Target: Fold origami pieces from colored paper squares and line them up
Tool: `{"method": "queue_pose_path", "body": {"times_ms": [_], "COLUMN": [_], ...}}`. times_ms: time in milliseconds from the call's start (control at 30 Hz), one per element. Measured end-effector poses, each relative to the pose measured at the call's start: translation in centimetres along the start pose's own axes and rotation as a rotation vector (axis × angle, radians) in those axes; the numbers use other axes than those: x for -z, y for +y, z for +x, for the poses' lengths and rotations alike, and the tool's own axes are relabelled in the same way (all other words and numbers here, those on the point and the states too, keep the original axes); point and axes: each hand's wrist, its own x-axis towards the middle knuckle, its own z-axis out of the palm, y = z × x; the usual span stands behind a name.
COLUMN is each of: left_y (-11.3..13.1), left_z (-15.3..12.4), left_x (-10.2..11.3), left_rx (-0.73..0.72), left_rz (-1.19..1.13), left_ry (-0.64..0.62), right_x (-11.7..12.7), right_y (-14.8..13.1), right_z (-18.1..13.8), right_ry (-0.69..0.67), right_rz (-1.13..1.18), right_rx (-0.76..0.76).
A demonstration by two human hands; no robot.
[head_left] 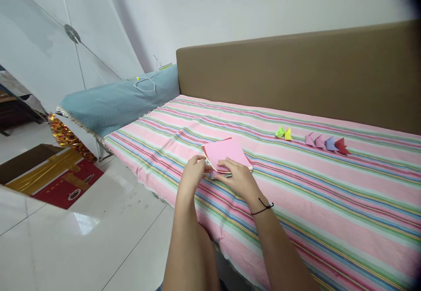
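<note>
A stack of square coloured paper lies on the striped cloth in front of me, a pink sheet on top and red edges showing beneath. My right hand grips its near edge, fingers over the top sheet and thumb low at the edge. At the near left corner, the bent fingers of my left hand pinch the edge of the stack; the fingertips are partly hidden. Off to the right sit small folded paper pieces: a green one, a yellow one, two pink ones, a purple one and a red one.
The pink striped cloth covers a sofa seat with a brown backrest. On the blue-covered armrest lies a white cable. A red cardboard box stands on the tiled floor at left.
</note>
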Motion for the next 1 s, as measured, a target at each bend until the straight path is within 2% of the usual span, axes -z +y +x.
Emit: {"method": "queue_pose_path", "body": {"times_ms": [267, 633, 833, 1000], "left_y": [0.3, -0.1, -0.8, -0.1], "left_z": [-0.2, -0.1, 0.5, 0.1], "left_x": [0.0, 0.5, 0.8, -0.5], "left_rx": [0.013, -0.014, 0.002, -0.034], "left_rz": [-0.038, -0.043, -0.065, -0.21], "left_ry": [-0.004, -0.022, 0.011, -0.085], "right_x": [0.1, 0.3, 0.2, 0.3], "right_y": [0.5, 0.4, 0.1, 0.2], "right_z": [-0.1, -0.1, 0.0, 0.1], "right_ry": [-0.028, 0.008, 0.098, 0.213], "right_rz": [0.008, 0.058, 0.069, 0.106], "right_rx": [0.028, -0.002, -0.066, -0.138]}}
